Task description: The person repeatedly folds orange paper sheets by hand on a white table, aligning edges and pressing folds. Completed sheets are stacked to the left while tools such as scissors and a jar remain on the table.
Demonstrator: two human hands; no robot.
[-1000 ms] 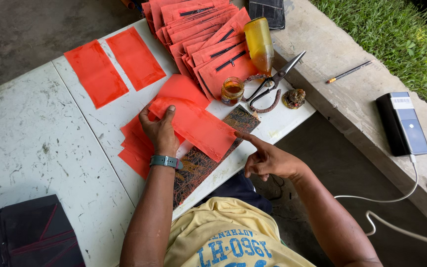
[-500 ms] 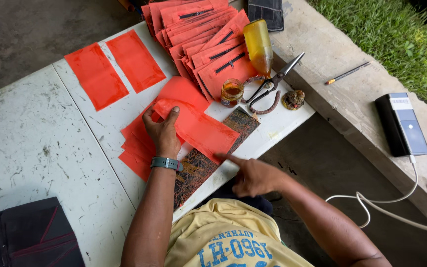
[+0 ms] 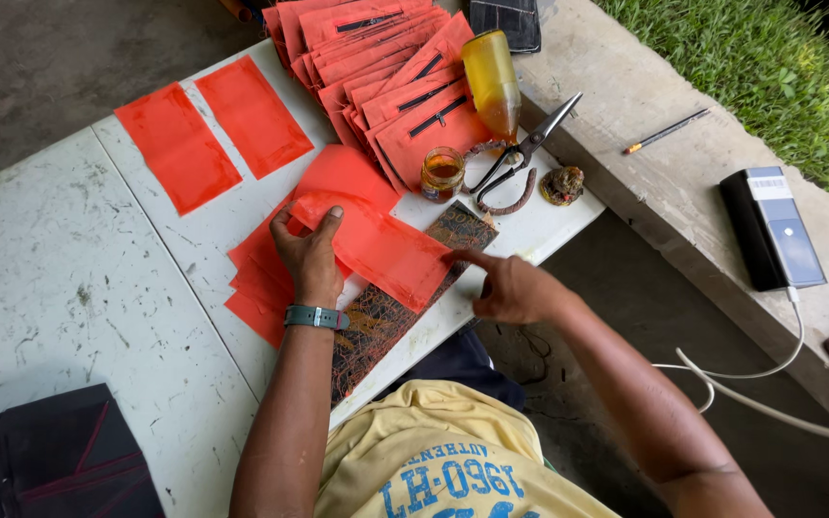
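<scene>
While the left hand [image 3: 311, 251] presses flat, fingers spread, on the top orange-red rectangular sheet [image 3: 381, 247], the right hand [image 3: 513, 288] touches that sheet's near corner with its forefinger, other fingers curled and gripping nothing. Under the palm lies a loose stack of orange-red sheets [image 3: 253, 273] on a dark patterned board [image 3: 386, 321]. Beyond the fingertips, a fanned pile of zippered orange-red pieces [image 3: 376, 62] appears finished; two single sheets [image 3: 213, 134] lie apart. Scissors [image 3: 520, 153], small glass jar [image 3: 442, 173] and amber bottle [image 3: 491, 82] crowd the right-hand side
</scene>
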